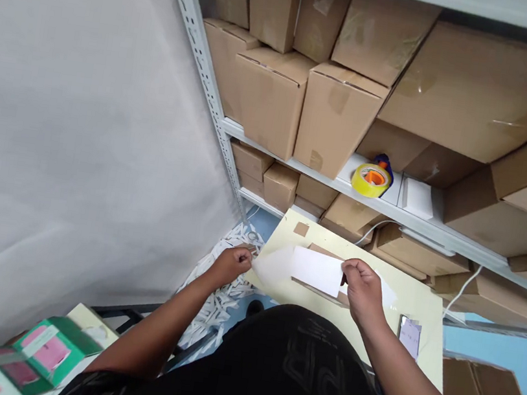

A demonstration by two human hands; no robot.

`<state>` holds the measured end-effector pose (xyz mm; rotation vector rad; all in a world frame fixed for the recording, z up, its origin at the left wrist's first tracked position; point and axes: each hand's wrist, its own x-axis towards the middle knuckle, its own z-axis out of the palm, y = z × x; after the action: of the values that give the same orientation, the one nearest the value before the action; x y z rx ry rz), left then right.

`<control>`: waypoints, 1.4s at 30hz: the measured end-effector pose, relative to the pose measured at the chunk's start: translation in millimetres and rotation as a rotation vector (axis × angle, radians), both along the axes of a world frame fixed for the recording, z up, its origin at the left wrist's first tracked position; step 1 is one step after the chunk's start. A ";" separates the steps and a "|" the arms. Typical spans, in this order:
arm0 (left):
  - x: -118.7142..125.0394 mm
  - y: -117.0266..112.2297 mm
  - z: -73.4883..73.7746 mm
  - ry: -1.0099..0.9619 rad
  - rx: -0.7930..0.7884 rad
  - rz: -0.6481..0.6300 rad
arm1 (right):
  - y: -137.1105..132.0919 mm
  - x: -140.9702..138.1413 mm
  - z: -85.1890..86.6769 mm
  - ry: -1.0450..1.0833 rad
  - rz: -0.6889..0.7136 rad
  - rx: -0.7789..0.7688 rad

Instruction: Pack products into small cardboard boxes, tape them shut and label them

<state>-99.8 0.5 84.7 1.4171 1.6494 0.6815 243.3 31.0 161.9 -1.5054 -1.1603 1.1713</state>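
Observation:
My left hand [233,265] is closed in a pinch at the left end of a thin translucent sheet [274,266], which looks blurred. This sheet reaches to the left edge of a white rectangular sheet [317,269]; whether the two are joined I cannot tell. The white sheet's right end is pinched between the thumb and fingers of my right hand [364,291]. Both sheets are held above a cream table [292,221]. Beneath the white one, a flat brown cardboard piece [327,251] shows in part.
A phone [408,337] lies at the table's right, and a small brown square [301,229] near its far left corner. Shelves of cardboard boxes [267,100] rise behind, with a yellow tape dispenser [371,179] on one. White strips [210,281] litter the floor at left.

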 end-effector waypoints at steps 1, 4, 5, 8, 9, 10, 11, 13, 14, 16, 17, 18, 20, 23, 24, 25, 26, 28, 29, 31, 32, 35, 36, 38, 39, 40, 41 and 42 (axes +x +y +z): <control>-17.1 -1.9 -5.9 0.035 -0.016 0.009 | 0.3 -2.1 -0.8 0.005 0.006 -0.011; -65.5 -3.2 -22.2 0.188 -0.066 0.011 | 2.4 -5.9 -2.3 0.043 -0.029 -0.042; -79.8 -2.2 -26.9 0.255 -0.091 0.008 | 3.3 -6.8 -2.7 0.053 -0.046 -0.049; -114.0 4.2 -37.1 0.517 -0.203 -0.037 | 4.8 -9.7 -4.3 0.047 -0.067 -0.057; -122.4 7.5 -39.1 0.594 -0.240 -0.054 | 4.8 -10.9 -4.9 0.042 -0.065 -0.061; -129.2 11.3 -40.4 0.655 -0.271 -0.067 | 4.5 -12.2 -5.7 0.039 -0.063 -0.067; -134.6 15.5 -41.0 0.699 -0.296 -0.072 | 4.0 -13.4 -6.6 0.037 -0.061 -0.073; -140.5 24.9 -40.0 0.748 -0.327 -0.060 | 3.0 -15.6 -8.5 0.041 -0.056 -0.080; -140.4 29.6 -38.1 0.770 -0.334 -0.055 | 2.6 -16.5 -9.4 0.047 -0.054 -0.076; -130.7 37.8 -30.8 0.806 -0.327 -0.059 | 2.4 -17.9 -10.7 0.066 -0.060 -0.065; -120.0 40.6 -25.0 0.808 -0.297 -0.067 | 2.6 -18.7 -11.0 0.082 -0.069 -0.064; -104.7 42.0 -17.7 0.792 -0.242 -0.077 | 2.9 -19.6 -11.3 0.102 -0.082 -0.068; -60.8 40.0 1.5 0.676 -0.025 -0.094 | 4.0 -22.2 -11.4 0.151 -0.114 -0.090; 25.5 27.5 36.6 0.489 0.308 -0.219 | 5.7 -27.1 -11.3 0.224 -0.153 -0.134; 54.4 23.3 47.8 0.476 0.396 -0.278 | 6.0 -28.6 -11.1 0.249 -0.161 -0.147; 81.0 20.3 57.7 0.477 0.488 -0.350 | 6.2 -29.5 -10.9 0.277 -0.167 -0.158; 104.4 19.1 65.8 0.495 0.570 -0.423 | 6.1 -29.9 -10.6 0.308 -0.168 -0.169; 139.5 22.5 75.8 0.558 0.650 -0.514 | 5.5 -28.5 -10.1 0.365 -0.164 -0.182; 151.0 26.5 77.8 0.591 0.666 -0.538 | 4.9 -26.7 -9.8 0.386 -0.162 -0.182; 164.7 36.4 76.7 0.637 0.667 -0.570 | 3.2 -21.7 -9.5 0.404 -0.164 -0.166; 168.1 40.9 74.6 0.646 0.661 -0.589 | 1.9 -18.6 -9.6 0.403 -0.164 -0.153; 173.0 47.6 67.1 0.608 0.620 -0.629 | -4.8 -7.0 -12.2 0.402 -0.134 -0.139; 174.0 47.4 65.4 0.567 0.596 -0.613 | -8.1 -1.8 -14.2 0.415 -0.110 -0.145; 175.4 44.6 63.9 0.435 0.516 -0.525 | -16.1 11.8 -20.6 0.432 -0.079 -0.145; 175.8 42.6 63.9 0.344 0.458 -0.464 | -20.6 20.1 -25.1 0.424 -0.087 -0.134; 175.8 40.8 63.9 0.245 0.393 -0.407 | -25.1 29.3 -30.3 0.400 -0.121 -0.119; 175.6 39.2 63.7 0.143 0.327 -0.360 | -29.6 38.8 -36.1 0.364 -0.174 -0.109; 175.3 37.9 62.9 0.045 0.262 -0.329 | -33.9 48.2 -42.1 0.328 -0.228 -0.113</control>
<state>75.5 38.4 147.6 1.8515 1.3488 0.6950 291.5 -2.9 119.8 -1.4205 -0.6952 1.2832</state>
